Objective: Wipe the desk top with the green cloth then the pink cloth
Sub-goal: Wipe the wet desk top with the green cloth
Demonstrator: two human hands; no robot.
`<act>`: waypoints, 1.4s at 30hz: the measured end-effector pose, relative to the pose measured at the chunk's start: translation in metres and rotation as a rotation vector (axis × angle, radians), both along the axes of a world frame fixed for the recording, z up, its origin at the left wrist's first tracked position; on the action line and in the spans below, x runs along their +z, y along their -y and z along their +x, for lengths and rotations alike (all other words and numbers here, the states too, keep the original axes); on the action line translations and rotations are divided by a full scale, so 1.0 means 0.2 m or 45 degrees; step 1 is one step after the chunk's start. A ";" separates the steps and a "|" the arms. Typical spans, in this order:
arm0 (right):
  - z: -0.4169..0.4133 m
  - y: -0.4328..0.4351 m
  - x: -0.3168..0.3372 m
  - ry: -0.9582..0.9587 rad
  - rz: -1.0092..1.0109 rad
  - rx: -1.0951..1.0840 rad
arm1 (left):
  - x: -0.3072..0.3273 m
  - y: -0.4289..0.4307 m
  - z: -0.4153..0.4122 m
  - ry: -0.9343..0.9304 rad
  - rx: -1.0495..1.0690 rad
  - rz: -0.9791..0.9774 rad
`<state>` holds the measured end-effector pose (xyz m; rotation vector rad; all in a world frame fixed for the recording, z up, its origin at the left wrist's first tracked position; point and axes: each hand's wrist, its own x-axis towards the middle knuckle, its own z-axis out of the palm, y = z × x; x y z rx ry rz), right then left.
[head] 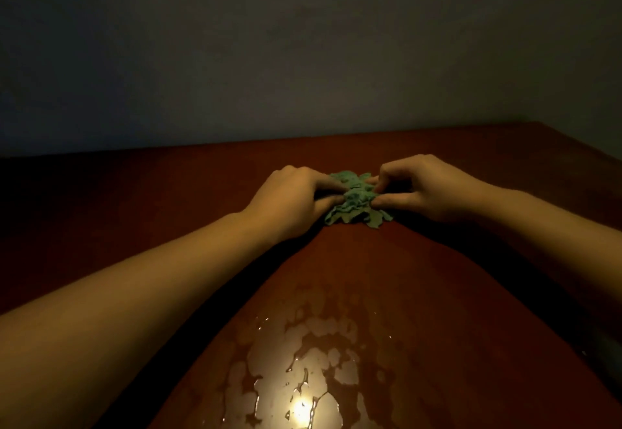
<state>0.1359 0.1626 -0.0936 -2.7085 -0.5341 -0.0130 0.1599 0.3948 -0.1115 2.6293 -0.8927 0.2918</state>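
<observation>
Dim light, head view. Far left: grey-blue wall (101, 58) behind, meeting the back edge of the reddish-brown desk top (128, 193). Left forearm enters from the lower left corner and runs diagonally up across the desk toward centre. Left hand (294, 194) lies knuckles up, low over the surface, fingers curled inward; thumb and fingertips pinch the left side of the green cloth (356, 201). Near the bottom edge, slightly left of centre: wet patch (303, 374) on the desk top, irregular pooled film and beads of water, with one bright lamp reflection in it; well apart from the cloth, nearer the person. Centre: the cloth is bunched into a crumpled heap, resting on the desk top in its far half, ragged folds spilling toward the person at the heap's near edge. It sits directly between the two hands, touched by both. Right of the cloth: right hand (425, 188), knuckles up, fingers bent sharply, thumb and fingertips gripping the right side of the heap. Right forearm leaves toward the right edge of the frame. Desk surface on the far right is in deep shadow; detail there cannot be told
</observation>
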 end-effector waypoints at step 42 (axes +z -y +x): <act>0.26 -0.01 -0.04 0.149 0.036 -0.033 | 0.02 0.05 0.26 -0.096 0.122 -0.030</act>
